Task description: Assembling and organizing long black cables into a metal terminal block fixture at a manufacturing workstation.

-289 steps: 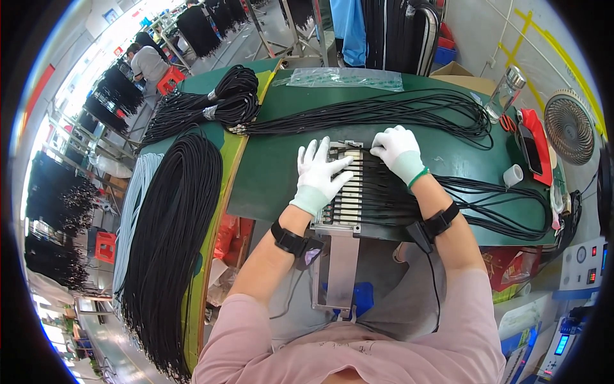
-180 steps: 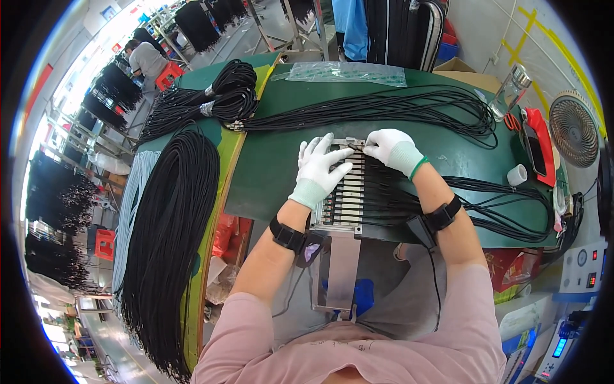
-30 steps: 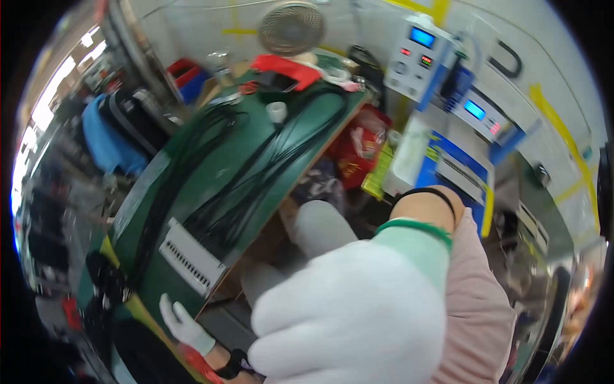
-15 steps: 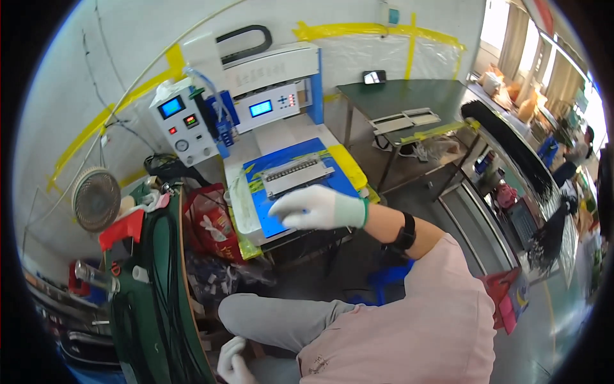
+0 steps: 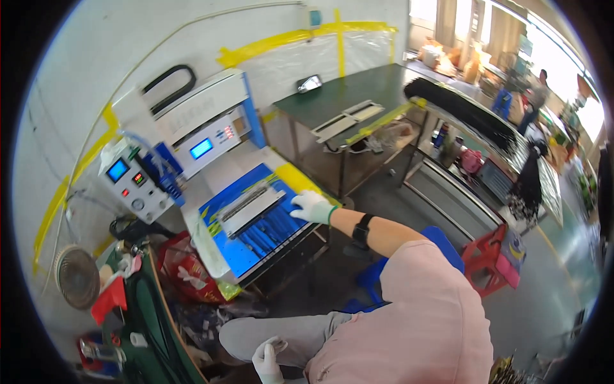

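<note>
My right hand (image 5: 312,207), in a white glove with a green cuff, reaches out beside the right edge of a shiny blue plate (image 5: 259,251). Its fingers are slightly bent and apart, with nothing seen in them. On that plate lies a long silver metal fixture (image 5: 254,214) with a dark slotted row along its far side; the hand is off it, to its right. The plate belongs to a bench machine (image 5: 208,146) with a lit blue screen. Low in front, my gloved left hand (image 5: 268,360) rests by my grey-trousered thigh, fingers loosely curled, nothing visible in it.
A white control box (image 5: 133,182) stands left of the machine. A green side table (image 5: 150,320) with black cords and a fan (image 5: 77,275) are at left. Behind right is a green table (image 5: 345,96) with pale frames. A red stool (image 5: 483,262) and blue stool (image 5: 441,246) stand right.
My right hand has moved from above the fixture's near side to the right of it, baring the blue plate. The view has turned right. My left hand stays by my thigh.
</note>
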`<act>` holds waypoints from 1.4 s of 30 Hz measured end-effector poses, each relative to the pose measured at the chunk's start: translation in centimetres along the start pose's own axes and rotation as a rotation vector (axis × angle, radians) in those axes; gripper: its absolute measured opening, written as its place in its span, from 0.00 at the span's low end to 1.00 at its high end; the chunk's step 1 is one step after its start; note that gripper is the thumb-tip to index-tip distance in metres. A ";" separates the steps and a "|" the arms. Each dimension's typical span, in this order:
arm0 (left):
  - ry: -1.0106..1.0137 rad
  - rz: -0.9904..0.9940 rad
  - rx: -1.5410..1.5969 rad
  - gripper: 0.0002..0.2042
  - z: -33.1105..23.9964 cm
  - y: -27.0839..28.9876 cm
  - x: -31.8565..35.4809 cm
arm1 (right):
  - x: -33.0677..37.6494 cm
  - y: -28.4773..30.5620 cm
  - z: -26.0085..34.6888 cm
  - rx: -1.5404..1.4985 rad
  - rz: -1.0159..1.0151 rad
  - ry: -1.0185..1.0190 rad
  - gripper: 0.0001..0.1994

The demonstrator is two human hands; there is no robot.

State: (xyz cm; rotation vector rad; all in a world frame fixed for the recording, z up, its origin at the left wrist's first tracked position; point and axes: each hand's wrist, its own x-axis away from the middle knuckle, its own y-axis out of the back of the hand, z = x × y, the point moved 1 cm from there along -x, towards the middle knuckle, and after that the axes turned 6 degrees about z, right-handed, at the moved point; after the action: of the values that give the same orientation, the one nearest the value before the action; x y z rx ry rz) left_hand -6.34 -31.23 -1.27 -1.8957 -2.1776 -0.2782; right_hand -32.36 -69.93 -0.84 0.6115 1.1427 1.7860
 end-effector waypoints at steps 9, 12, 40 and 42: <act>0.043 -0.006 0.125 0.14 1.5 -1.1 -5.0 | 0.0 -0.6 -0.9 -0.138 -0.055 -0.028 0.13; 0.045 0.021 0.130 0.14 1.4 -0.8 -6.0 | -0.1 -0.8 -1.1 -0.147 -0.078 -0.020 0.12; 0.034 -0.013 0.240 0.13 -1.7 -1.4 -7.0 | -1.5 -1.1 -1.9 -0.133 -0.025 0.016 0.11; 0.068 0.011 0.252 0.13 -2.1 -2.1 -7.3 | -1.3 0.4 -3.2 -0.132 0.000 -0.011 0.12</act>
State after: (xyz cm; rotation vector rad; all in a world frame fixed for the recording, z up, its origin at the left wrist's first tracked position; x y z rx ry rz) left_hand -7.38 -39.10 -1.43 -1.7343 -2.0484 -0.0608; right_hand -34.43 -72.58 -1.87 0.5417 1.0084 1.8390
